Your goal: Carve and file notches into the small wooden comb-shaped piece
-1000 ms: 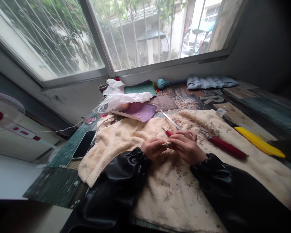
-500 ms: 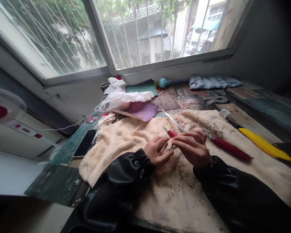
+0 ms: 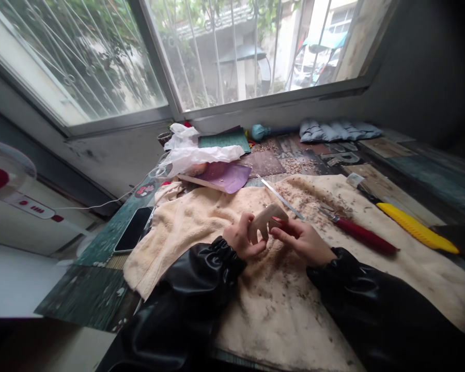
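My left hand grips the left end of a small carved wooden figure with leg-like prongs pointing down. On its right end are the closed fingers of my right hand. A bit of red shows beside those fingertips; I cannot tell whether it is a knife handle held or lying behind. The figure is raised a little above a beige towel strewn with shavings. Right of my right hand lies a carving knife with a dark red handle. A thin metal strip rests just beyond the hands.
A yellow utility knife lies on the right. At the left are a phone and a fan. Purple sandpaper-like sheet, white plastic bag and a grey-blue padded bundle lie toward the window.
The wooden figure has been lifted and turned, so its broad side and prongs now show. My right hand has lowered to its right end. The red-handled tool beyond my fingers is now mostly hidden.
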The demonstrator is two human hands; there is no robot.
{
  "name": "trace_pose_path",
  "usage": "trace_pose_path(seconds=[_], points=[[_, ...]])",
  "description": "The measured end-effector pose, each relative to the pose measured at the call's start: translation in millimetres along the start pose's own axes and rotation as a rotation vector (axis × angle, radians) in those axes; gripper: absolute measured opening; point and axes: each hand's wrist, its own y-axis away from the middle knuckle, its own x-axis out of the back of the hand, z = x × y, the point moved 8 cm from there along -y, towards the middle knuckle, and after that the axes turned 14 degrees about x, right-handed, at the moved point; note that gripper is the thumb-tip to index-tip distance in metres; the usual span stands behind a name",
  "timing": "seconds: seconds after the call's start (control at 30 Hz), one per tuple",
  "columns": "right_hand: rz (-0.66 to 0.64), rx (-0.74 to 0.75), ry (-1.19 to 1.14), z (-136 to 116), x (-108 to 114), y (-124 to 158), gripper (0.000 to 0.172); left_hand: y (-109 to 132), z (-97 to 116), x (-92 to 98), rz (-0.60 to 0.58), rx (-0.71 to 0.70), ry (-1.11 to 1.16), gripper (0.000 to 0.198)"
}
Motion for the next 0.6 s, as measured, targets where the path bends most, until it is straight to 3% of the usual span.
trace_pose_path(seconds=[0.13, 0.33, 0.5, 0.6], points=[[-0.008, 0.012, -0.105, -8, -7, 2, 0.033, 2, 12, -2.0, -0.103, -0.077, 0.094, 0.041], [0.020, 0.038, -0.187, -15, -8, 2, 0.032, 3, 14, -0.5, -0.130, -0.075, 0.151, 0.031], [0.040, 0.034, -0.043, -6, -2, 1, 0.034, 2, 12, -4.0, -0.139, -0.061, 0.127, 0.042], [0.016, 0.106, 0.171, -10, 6, -1, 0.035, 0, 7, -2.6, -0.102, -0.044, 0.121, 0.041]])
